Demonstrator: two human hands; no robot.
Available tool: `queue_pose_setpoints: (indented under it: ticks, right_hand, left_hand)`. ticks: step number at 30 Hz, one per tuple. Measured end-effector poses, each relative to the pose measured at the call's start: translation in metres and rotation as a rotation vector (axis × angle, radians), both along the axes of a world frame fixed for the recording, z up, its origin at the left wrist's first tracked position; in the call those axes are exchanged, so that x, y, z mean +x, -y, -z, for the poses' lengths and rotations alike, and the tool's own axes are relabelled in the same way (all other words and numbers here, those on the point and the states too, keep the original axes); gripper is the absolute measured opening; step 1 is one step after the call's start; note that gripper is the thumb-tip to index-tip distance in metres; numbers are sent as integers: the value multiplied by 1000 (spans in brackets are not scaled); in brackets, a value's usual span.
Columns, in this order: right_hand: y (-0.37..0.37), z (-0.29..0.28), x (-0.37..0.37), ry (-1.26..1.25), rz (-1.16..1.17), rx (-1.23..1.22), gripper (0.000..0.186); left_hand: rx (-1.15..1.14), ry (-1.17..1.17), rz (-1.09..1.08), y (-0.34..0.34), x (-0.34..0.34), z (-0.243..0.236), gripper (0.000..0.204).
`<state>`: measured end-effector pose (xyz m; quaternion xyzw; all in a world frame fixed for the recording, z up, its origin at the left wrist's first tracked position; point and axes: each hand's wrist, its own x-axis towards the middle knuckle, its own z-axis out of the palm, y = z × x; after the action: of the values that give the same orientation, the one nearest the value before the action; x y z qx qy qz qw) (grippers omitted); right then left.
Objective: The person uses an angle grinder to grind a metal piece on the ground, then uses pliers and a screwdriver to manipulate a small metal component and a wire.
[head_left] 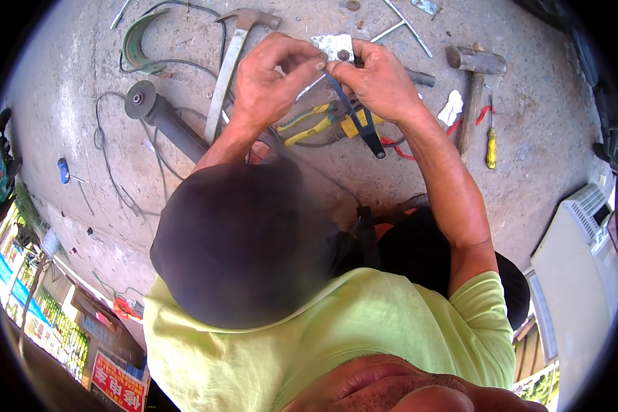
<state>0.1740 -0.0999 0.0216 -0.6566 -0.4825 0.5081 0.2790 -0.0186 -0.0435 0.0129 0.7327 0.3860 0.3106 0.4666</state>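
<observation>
My left hand [271,79] is closed, thumb and index fingertip pinched together at the lower left corner of a small pale metal plate [331,45]. What sits between those fingertips is too small to make out. A dark, rusty bolt or nut [343,55] shows on the plate. My right hand [383,81] grips a black forked flat metal piece [368,127], whose narrow end points down toward me. Its upper end is at the plate; whether the two are joined I cannot tell. Beneath my hands, pliers with yellow handles [309,124] lie on the concrete floor.
Left of my hands lie a claw hammer [228,72], an angle grinder [165,117] with its cable, and a curved green metal piece [134,42]. To the right are a sledgehammer [475,62] and a yellow screwdriver [491,147]. A T-handled wrench [406,26] lies beyond. A white appliance [573,268] stands far right.
</observation>
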Motion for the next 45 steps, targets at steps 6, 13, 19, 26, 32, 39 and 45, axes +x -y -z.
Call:
queue_pose_setpoints:
  ticks: [6,13,19,26,32,39,45]
  right_hand:
    - [1,3,0,93,-19,56,24]
    - [2,5,-1,60,-14,66,24]
    - [2,-5,-4,58,-3,31,36]
    - [2,-5,-2,14,-6,0,36]
    - [1,-5,-2,2,1,-41,36]
    - [2,0,-3,12,-2,32,29]
    - [1,-8,-3,28,-21,11,32]
  left_hand:
    - [129,-118,-6,3,4,-7,13]
    - [185,-153,47,1,4,-13,14]
    - [175,-152,67,1,2,-12,15]
    - [147,-167,103,0,0,-14,20]
    - [95,-120,-10,4,0,-9,18]
    - [191,-155,18,5,-2,-7,16]
    - [205,-204,66,4,-1,-12,17]
